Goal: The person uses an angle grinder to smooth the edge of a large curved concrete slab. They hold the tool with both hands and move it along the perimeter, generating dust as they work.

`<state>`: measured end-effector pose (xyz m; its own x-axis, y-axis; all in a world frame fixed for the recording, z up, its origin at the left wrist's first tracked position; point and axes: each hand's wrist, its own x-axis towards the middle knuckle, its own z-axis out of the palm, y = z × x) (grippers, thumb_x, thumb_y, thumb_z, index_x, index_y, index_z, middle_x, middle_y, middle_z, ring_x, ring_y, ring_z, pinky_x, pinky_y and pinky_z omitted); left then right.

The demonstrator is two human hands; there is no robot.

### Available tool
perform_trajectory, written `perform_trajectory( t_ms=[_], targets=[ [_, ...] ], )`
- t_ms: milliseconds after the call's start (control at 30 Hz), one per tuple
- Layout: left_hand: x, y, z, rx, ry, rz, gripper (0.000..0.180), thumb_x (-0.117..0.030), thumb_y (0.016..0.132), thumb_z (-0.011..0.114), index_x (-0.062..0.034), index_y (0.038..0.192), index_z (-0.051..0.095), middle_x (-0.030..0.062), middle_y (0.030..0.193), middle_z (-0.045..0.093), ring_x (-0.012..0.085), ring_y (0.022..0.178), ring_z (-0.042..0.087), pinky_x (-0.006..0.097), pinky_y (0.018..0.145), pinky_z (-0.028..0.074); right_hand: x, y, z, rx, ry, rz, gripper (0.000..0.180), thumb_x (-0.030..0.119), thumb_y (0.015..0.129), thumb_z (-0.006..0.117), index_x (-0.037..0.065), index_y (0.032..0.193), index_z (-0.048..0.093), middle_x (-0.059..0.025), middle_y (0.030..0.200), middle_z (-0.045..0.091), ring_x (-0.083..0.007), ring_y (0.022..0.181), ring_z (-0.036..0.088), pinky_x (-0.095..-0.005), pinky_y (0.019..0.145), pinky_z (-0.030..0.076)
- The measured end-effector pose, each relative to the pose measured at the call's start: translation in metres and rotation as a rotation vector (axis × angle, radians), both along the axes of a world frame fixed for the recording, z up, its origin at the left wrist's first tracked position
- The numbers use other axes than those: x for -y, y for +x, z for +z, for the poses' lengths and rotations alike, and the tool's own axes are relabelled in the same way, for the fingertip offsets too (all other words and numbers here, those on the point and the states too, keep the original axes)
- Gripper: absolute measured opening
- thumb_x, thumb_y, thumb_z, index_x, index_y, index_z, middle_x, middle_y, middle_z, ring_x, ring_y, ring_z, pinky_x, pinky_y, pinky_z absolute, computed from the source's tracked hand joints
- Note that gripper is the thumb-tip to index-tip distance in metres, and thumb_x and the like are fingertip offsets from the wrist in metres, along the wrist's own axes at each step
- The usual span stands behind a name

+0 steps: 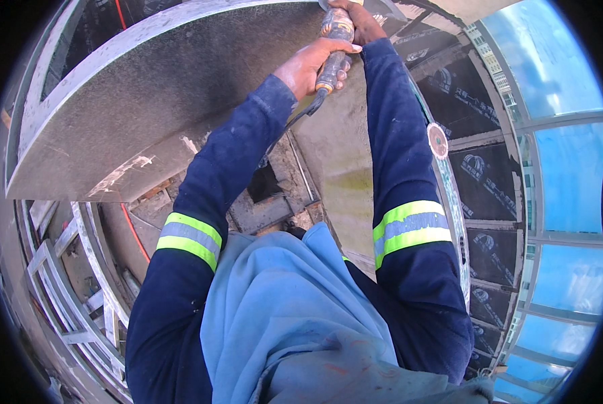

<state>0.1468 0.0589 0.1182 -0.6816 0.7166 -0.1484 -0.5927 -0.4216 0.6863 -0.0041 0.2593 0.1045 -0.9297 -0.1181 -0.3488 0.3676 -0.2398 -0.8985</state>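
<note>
Both of my arms reach up to the top of the view, in dark blue sleeves with yellow-green and silver bands. My left hand [313,65] is wrapped round the rear grip of a dusty, worn power tool that looks like an angle grinder [337,34]. A dark cord [315,102] runs from its end, down behind my left forearm. Further forward, my right hand [362,21] is closed on the front of the tool. The tool's head is at the top edge, partly cut off and hidden by my right hand. A grey concrete surface [338,145] lies below it.
To the left stands a large curved dark panel [133,101] with a pale rim. Below it is a metal frame [79,303] beside an orange line [134,232]. At right are dark printed boards [480,175], a round disc [438,140] on a long strip, and blue glazing [571,182].
</note>
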Motion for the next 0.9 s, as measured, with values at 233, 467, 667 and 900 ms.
perform_trajectory(
  t_ms=[233,467,667,900],
  targets=[
    [0.012,0.009,-0.002,0.016,-0.003,0.030,0.033,-0.018,0.086,0.077,-0.0071,0.111,0.058,0.0046,0.073,0.057,0.0115,0.047,0.051,0.028,0.042,0.046,0.030,0.023,0.008,-0.028,0.024,-0.005,0.024,0.033,0.090,0.063,0.009,0.090,0.059,-0.0099,0.063,0.061,-0.0281,0.047,0.061,-0.0433,0.045,0.055],
    [0.002,-0.003,-0.003,0.015,0.006,0.029,0.034,-0.018,0.086,0.077,-0.0067,0.112,0.058,0.0046,0.074,0.057,0.0112,0.048,0.052,0.028,0.041,0.047,0.024,0.019,0.015,0.011,0.033,-0.012,0.028,0.035,0.089,0.064,0.008,0.088,0.059,-0.0104,0.062,0.061,-0.0288,0.048,0.063,-0.0431,0.045,0.056],
    [0.000,-0.017,-0.003,0.008,0.011,0.019,0.034,-0.018,0.087,0.075,-0.0057,0.115,0.060,0.0042,0.075,0.057,0.0114,0.048,0.052,0.028,0.041,0.047,0.020,0.005,0.016,-0.038,0.104,-0.003,0.028,0.036,0.089,0.063,0.008,0.087,0.059,-0.0111,0.063,0.061,-0.0293,0.048,0.063,-0.0441,0.047,0.056],
    [0.016,0.007,-0.009,0.028,-0.002,0.028,0.035,-0.018,0.088,0.075,-0.0051,0.117,0.061,0.0041,0.073,0.057,0.0115,0.048,0.050,0.028,0.041,0.045,0.035,0.021,0.003,-0.012,-0.008,0.015,0.025,0.033,0.090,0.062,0.009,0.087,0.059,-0.0102,0.062,0.061,-0.0285,0.048,0.062,-0.0435,0.046,0.055]
  ],
)
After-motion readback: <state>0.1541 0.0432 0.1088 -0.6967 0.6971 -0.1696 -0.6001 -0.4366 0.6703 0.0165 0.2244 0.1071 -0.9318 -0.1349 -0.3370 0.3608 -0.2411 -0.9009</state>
